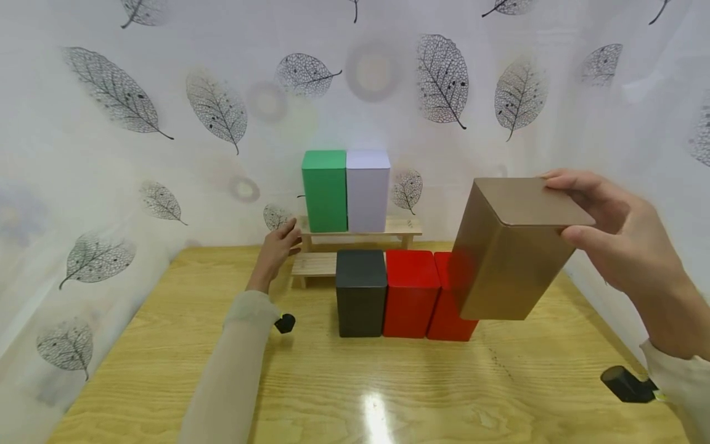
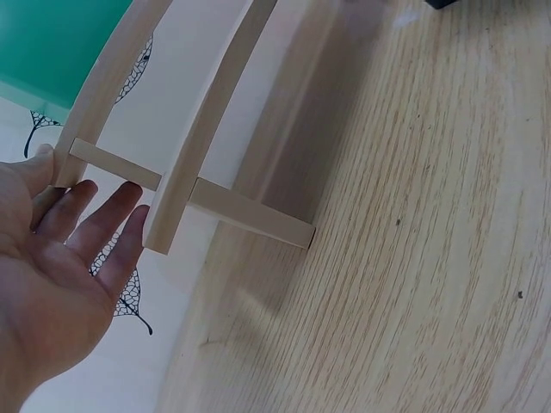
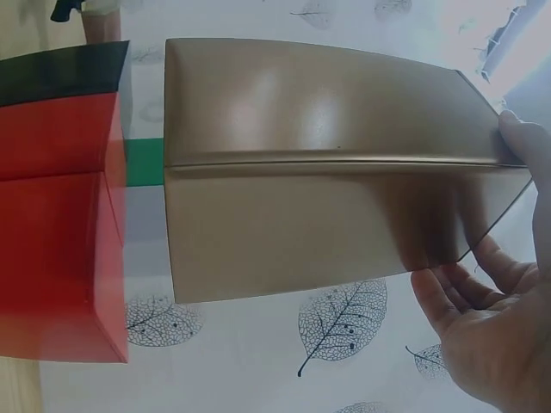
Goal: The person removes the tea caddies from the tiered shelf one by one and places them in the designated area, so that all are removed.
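Observation:
My right hand [image 1: 627,234] grips a gold rectangular box [image 1: 516,265] near its top, thumb on one side and fingers on the other. The box is off the table, tilted, overlapping the rightmost red box [image 1: 452,308] in the head view. My left hand [image 1: 279,246] is at the left end of a two-step wooden stand [image 1: 316,264], fairly straight fingers [image 2: 112,219] against the end of its upper step. On that step stand a green box [image 1: 325,191] and a pale lilac box [image 1: 368,191]. A black box [image 1: 361,296] and another red box [image 1: 410,296] stand in front.
The stand is on a wood-grain table [image 1: 355,382], near a white backdrop [image 1: 344,123] printed with dark leaves. The black and red boxes form a tight row, hiding much of the lower step. A black device [image 1: 627,383] sits at my right wrist.

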`<state>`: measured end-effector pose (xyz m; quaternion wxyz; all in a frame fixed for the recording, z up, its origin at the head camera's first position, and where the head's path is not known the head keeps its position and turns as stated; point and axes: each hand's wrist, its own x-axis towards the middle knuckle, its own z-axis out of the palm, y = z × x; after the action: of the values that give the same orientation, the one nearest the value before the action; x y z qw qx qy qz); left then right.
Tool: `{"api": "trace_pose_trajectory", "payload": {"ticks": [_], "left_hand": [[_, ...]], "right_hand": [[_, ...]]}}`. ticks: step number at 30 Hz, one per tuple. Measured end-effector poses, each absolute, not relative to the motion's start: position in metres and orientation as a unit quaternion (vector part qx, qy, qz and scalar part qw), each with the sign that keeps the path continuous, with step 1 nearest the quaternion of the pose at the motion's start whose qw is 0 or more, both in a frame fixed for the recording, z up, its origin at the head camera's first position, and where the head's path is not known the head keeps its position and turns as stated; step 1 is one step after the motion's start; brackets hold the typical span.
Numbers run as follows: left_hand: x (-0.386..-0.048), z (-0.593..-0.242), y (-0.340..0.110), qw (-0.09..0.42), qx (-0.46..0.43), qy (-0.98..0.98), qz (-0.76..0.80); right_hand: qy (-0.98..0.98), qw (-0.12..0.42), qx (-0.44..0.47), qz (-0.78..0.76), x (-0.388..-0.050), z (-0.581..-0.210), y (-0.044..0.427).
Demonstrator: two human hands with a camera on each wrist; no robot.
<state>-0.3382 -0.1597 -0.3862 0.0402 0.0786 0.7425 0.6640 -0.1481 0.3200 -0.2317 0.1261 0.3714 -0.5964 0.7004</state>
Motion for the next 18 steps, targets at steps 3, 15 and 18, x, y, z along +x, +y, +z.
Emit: {"api": "trace_pose_trajectory", "payload": {"ticks": [3, 15, 18], "left_hand": [[-0.339, -0.386, -0.16, 0.04, 0.08, 0.744, 0.662], [-0.338, -0.387, -0.161, 0.038, 0.088, 0.745, 0.66], [-0.339, -0.388, -0.161, 0.036, 0.091, 0.747, 0.657]], "right_hand": [[-0.599, 0.125, 0.379, 0.694, -0.142, -0.238, 0.32], [-0.672, 0.135, 0.366, 0.629, -0.128, -0.262, 0.316], [-0.68, 0.133, 0.362, 0.623, -0.125, -0.27, 0.314]]}}
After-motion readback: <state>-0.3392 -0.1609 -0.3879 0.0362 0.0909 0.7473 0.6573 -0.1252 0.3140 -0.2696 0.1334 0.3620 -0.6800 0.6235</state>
